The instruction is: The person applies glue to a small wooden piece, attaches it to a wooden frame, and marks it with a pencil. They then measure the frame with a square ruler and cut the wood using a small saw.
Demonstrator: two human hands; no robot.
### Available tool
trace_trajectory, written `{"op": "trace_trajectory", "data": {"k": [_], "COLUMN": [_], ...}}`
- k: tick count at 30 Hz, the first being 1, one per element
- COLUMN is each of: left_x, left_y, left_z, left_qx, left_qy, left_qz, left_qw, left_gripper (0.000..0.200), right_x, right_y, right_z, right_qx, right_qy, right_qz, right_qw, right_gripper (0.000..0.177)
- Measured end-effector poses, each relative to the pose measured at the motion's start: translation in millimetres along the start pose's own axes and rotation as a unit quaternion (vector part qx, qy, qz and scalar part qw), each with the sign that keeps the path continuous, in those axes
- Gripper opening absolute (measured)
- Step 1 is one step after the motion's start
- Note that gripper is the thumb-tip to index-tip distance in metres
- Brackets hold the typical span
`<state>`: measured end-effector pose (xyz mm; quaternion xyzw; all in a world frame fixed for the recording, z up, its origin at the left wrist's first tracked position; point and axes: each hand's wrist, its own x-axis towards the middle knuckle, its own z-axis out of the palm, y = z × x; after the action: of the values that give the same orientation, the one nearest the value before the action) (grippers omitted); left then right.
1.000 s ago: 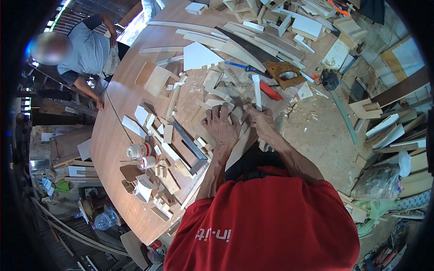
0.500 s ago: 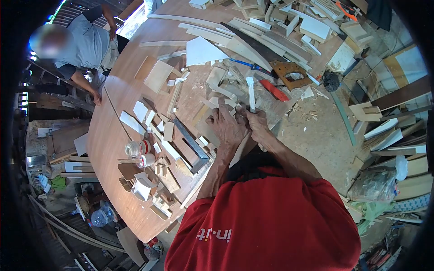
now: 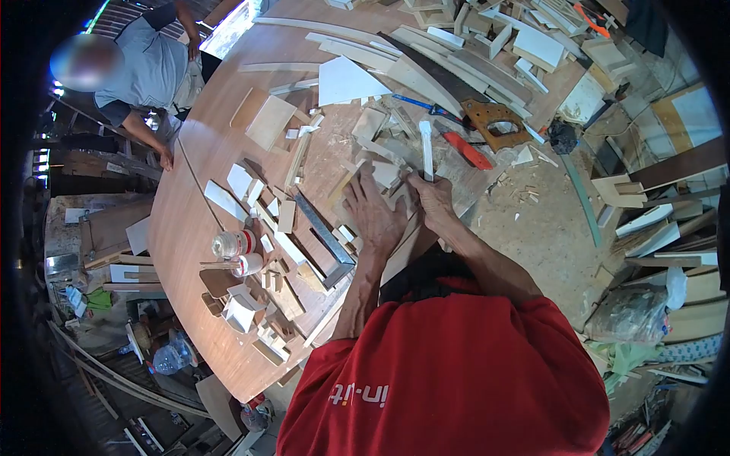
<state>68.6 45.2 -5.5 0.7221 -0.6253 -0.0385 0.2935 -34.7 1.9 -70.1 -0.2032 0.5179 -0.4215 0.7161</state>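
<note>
My right hand [image 3: 433, 201] is closed round the lower end of a slim stick [image 3: 426, 156] with a whitish top, held above the wooden table [image 3: 182, 281]. To its left, my left hand [image 3: 375, 214] lies spread over small wood pieces [image 3: 382, 169], with its fingers apart. Part of a wooden piece shows between my forearms. Beyond my right hand are a red-handled tool [image 3: 465, 150], a blue tool [image 3: 414, 102] and a handsaw [image 3: 496, 124] with a wooden handle.
A metal square [image 3: 323, 239], jars [image 3: 232, 243] and small blocks lie on the left. Wood strips [image 3: 353, 55] and offcuts lie across the far side. Another person [image 3: 148, 72] stands at the far left edge, one hand on the table.
My left hand has opened out and moved slightly apart from my right hand. The stick remains in my right hand. The whole view has shifted slightly.
</note>
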Motion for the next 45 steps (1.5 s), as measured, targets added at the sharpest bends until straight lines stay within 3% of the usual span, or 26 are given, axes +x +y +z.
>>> {"op": "trace_trajectory", "data": {"k": [2,8,12,14,20,32,45], "left_x": [-0.8,3.1,5.4,6.1,12.3,6.8,7.8], "left_y": [-6.0,-11.2,-20.1,-27.8,-32.8,-46.8,-45.4], "left_z": [-5.7,-11.6,0.0,9.1,16.3,40.7,36.5], "left_qx": [-0.006,-0.027,-0.004,0.044,0.043,-0.069,-0.1], "left_qy": [-0.045,-0.113,-0.071,-0.036,-0.075,-0.024,-0.063], "left_qz": [-0.045,-0.064,-0.002,0.04,0.03,0.053,0.024], "left_qw": [0.998,0.991,0.997,0.998,0.996,0.996,0.993], "left_gripper": [0.083,0.078,0.075,0.084,0.083,0.082,0.082], "right_x": [-4.7,-2.6,4.4,2.4,6.8,2.0,1.3], "right_y": [-7.1,-3.4,6.5,3.3,7.3,0.6,3.3], "right_z": [6.4,9.5,7.4,9.1,8.2,10.3,10.5], "right_qx": [-0.006,-0.013,-0.017,0.003,0.005,0.027,0.004], "right_qy": [0.025,0.019,0.023,0.001,0.002,-0.02,-0.012], "right_qz": [-0.024,-0.01,-0.015,-0.012,-0.004,0.008,0.01], "right_qw": [0.999,1.0,0.999,1.0,1.0,0.999,1.0], "right_gripper": [0.026,0.027,0.028,0.027,0.024,0.022,0.021]}}
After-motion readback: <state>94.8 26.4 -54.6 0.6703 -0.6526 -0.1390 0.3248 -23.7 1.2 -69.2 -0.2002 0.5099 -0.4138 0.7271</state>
